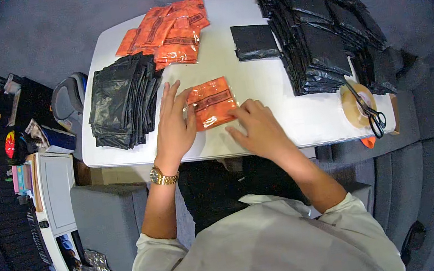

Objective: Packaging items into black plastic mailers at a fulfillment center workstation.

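A flat orange packet [211,103] in clear plastic, with a dark printed band, lies on the white table in front of me. My left hand [175,122] is at its left edge, fingers stretched upward and thumb against the packet. At the lower right corner, my right hand [257,128] touches the packet with its fingertips; the thumb is apart from the fingers, resting near the tabletop. Neither hand grips the packet. Beyond my left hand is a stack of black plastic packets [121,102], and behind it a pile of orange packets [172,31].
Tall stacks of black packets [320,38] fill the table's right side, with a single black packet [255,41] beside them. Black-handled scissors [374,119] lie over a tape roll [354,105] near the right front edge of the table [303,118]. A grey sofa [413,147] stands right.
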### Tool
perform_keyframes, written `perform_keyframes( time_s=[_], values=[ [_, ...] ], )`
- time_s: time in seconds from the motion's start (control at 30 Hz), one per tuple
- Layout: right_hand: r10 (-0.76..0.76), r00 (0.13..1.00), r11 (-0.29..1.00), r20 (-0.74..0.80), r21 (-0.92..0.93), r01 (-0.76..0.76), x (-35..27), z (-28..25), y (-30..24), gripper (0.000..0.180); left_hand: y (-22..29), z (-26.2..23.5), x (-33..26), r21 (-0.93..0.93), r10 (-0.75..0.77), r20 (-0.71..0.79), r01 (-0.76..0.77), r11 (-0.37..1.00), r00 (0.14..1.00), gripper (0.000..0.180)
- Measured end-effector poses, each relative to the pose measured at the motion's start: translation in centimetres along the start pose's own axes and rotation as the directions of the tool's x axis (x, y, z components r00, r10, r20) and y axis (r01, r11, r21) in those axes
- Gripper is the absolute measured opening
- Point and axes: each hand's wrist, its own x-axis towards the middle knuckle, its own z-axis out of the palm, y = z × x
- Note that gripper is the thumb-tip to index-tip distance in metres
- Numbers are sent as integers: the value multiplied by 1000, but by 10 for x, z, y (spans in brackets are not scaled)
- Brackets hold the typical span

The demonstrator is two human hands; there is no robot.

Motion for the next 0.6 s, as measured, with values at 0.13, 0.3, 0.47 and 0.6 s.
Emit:
perform_keyframes(
  time_s=[0.13,0.3,0.47,0.6],
  values=[
    [-64,991,995,-121,70,73,19,14,-13,42,1,8,-3,186,37,70,-50,981,997,50],
    [-189,980,960,-58,-219,173,61,56,3,58,-9,54,-14,392,-16,154,-46,919,988,63],
    [-146,982,947,119,-272,173,60,53,12,69,-12,52,-15,365,-26,146,-29,931,989,68],
    [-105,991,954,81,-274,124,53,50,16,69,-14,52,-15,369,-21,146,-35,929,989,71]
  ],
)
